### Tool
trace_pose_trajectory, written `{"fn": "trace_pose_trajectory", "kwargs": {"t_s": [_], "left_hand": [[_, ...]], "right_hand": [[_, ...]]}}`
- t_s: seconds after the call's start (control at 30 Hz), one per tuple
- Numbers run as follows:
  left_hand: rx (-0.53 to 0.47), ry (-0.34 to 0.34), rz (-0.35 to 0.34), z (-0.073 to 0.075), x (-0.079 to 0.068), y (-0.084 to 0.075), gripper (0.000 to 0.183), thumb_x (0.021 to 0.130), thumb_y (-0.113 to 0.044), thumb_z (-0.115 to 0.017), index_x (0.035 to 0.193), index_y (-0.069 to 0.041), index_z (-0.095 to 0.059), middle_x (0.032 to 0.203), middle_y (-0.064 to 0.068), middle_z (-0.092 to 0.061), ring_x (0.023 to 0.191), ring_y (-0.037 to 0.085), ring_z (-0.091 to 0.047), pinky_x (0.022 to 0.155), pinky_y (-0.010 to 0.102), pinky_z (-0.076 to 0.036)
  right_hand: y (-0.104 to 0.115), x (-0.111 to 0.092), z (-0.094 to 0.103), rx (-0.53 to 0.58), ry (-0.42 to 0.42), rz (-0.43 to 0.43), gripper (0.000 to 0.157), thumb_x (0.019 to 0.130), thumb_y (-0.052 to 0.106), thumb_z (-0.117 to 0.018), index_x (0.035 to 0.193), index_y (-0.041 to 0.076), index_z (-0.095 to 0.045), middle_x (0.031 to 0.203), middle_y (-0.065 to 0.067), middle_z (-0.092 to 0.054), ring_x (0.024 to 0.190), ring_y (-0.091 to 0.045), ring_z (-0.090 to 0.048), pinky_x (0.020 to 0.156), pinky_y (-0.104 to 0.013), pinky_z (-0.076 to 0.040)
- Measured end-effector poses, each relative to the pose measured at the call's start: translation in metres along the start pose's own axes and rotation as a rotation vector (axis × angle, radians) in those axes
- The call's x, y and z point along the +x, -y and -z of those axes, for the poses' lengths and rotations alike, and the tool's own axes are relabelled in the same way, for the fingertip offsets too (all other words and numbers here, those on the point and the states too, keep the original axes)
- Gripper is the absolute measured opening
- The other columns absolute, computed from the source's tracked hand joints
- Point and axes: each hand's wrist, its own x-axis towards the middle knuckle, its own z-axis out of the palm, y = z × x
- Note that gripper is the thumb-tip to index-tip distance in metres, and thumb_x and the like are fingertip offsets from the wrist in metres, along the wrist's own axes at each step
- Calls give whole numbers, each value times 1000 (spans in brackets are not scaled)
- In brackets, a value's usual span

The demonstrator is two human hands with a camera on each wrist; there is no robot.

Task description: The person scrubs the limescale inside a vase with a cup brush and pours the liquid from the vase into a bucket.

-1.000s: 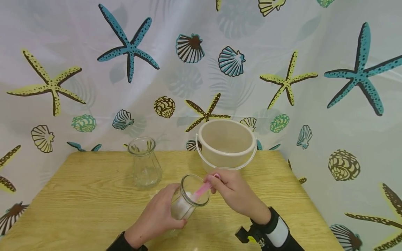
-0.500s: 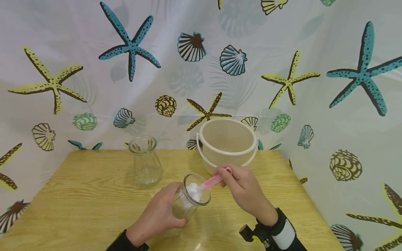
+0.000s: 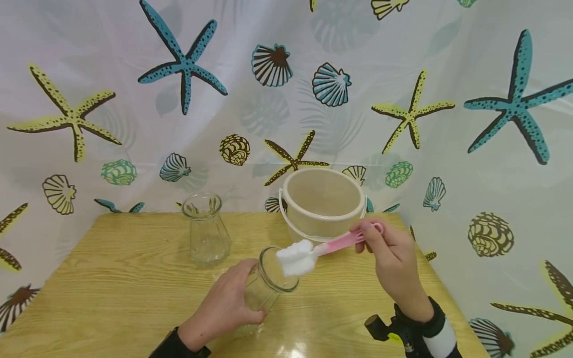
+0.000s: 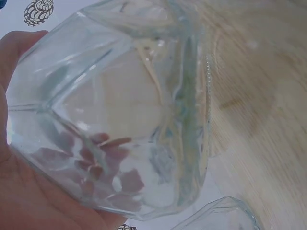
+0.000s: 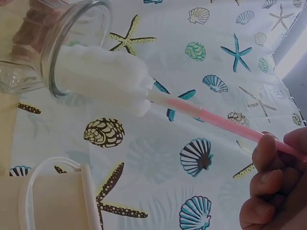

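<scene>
My left hand (image 3: 228,303) grips a faceted clear glass jar (image 3: 264,286), tilted with its mouth toward the right. In the left wrist view the jar's base (image 4: 120,100) fills most of the picture. My right hand (image 3: 391,253) pinches the pink handle (image 3: 344,242) of a bottle brush near its looped end. The brush's white sponge head (image 3: 297,257) is at the jar's mouth, mostly outside it. From the right wrist, the sponge head (image 5: 103,76) shows its far end just within the jar's rim (image 5: 53,72).
A second glass jar (image 3: 208,238) stands upright at the back left of the wooden table (image 3: 134,278). Behind the brush, at the back right, is a cream bucket (image 3: 309,228) with its handle lowered. A curtain (image 3: 268,114) patterned with starfish and shells hangs behind the table.
My right hand has moved right and slightly up, drawing the brush head from deep in the jar out to its mouth. My left hand and the jar have hardly moved.
</scene>
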Motion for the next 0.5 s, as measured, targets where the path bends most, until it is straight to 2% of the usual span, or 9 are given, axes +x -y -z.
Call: {"fn": "trace_pose_trajectory", "kwargs": {"t_s": [0.13, 0.3, 0.4, 0.5], "left_hand": [[-9, 1, 10, 0, -1, 1, 84, 55, -41, -82, 130, -22, -48, 120, -12, -52, 109, 5, -44, 88, 40, -45], [-13, 6, 11, 0, -1, 2, 84, 56, -41, -82, 131, -22, -47, 121, -12, -52, 108, 4, -44, 87, 40, -45], [-13, 13, 18, 0, -1, 2, 85, 57, -42, -81, 132, -20, -46, 121, -10, -52, 108, 5, -44, 87, 40, -46], [-8, 15, 28, 1, -2, 2, 86, 58, -42, -81, 132, -19, -46, 121, -9, -52, 109, 6, -44, 87, 41, -46]], "right_hand": [[-2, -1, 13, 3, -83, -22, 23, 91, -17, -42, 87, -12, -64, 65, -10, -59, 58, -15, -52, 54, -18, -41], [-12, -8, 20, -55, -109, -46, 22, 94, -12, -44, 89, -10, -66, 68, -10, -61, 59, -16, -53, 55, -17, -42], [-18, -14, 17, -112, -80, -32, 21, 93, -12, -46, 88, -7, -67, 67, -9, -60, 59, -15, -52, 55, -18, -41], [-19, -19, 8, -170, 17, -12, 20, 90, -15, -49, 90, -6, -67, 67, -6, -61, 61, -14, -53, 53, -20, -41]]}}
